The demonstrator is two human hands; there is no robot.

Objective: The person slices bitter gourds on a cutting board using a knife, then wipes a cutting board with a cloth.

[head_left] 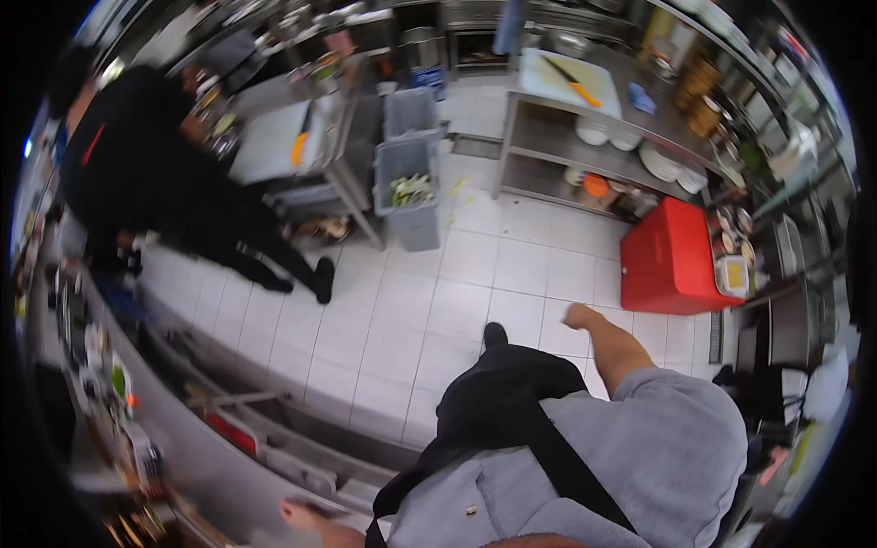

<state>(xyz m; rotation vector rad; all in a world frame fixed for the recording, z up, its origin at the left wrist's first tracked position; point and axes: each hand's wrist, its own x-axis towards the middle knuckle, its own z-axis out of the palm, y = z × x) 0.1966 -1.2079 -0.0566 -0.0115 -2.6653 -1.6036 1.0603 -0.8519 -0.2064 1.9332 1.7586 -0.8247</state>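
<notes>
My right hand hangs over the white tiled floor, its fingers curled in and nothing showing in them. At the lower left, my left hand is beside the edge of the steel counter. Motion smears its fingers, and I cannot tell whether it touches the counter. Close to that hand is a pulled-out steel drawer, with a red item farther along. My black apron and one dark shoe show below me.
A co-worker in black stands at a prep table on the left. Grey bins, one holding green scraps, stand ahead. To the right are a red box and a steel bench bearing a cutting board and orange-handled knife.
</notes>
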